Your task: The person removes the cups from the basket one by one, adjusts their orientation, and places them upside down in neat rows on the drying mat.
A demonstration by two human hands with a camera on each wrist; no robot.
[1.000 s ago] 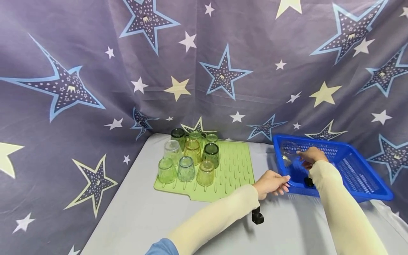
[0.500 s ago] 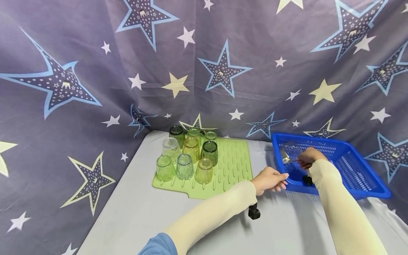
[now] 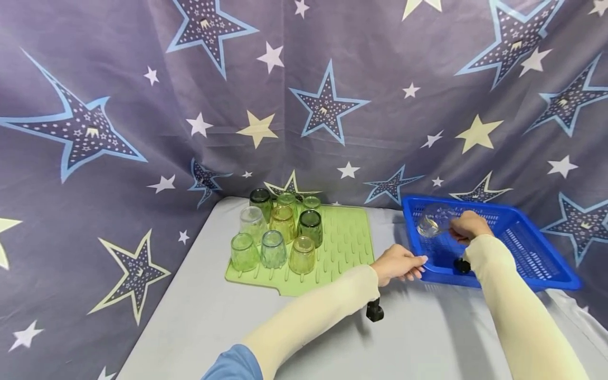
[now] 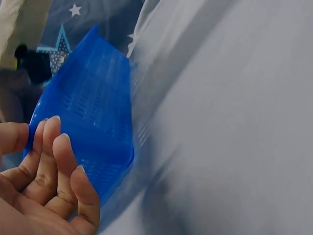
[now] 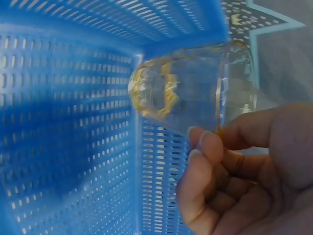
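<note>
In my right hand [image 3: 469, 227], thumb and fingertips pinch the rim of a clear drinking glass [image 3: 434, 219]. The glass lies tilted on its side above the left part of the blue plastic basket [image 3: 572, 282], its thick base turned away from the hand. The right wrist view shows this glass [image 5: 195, 88] close up, with yellowish light in its base. My left hand [image 3: 399, 264] pinches the basket's rim at the near left corner. In the left wrist view, the left thumb and index finger grip that rim, while the other fingers curve outside the basket wall [image 4: 93, 98].
A green drying mat [image 3: 347, 237] lies left of the basket on the white-covered table [image 3: 190, 327]. On its left part several upside-down glasses [image 3: 282, 224] in green, clear, amber, blue and dark tints stand in rows. A star-patterned curtain [image 3: 380, 53] hangs behind.
The right hand has raised the clear glass slightly inside the basket and tilted it further over. My left hand stays on the rim. The head view has shifted a little.
</note>
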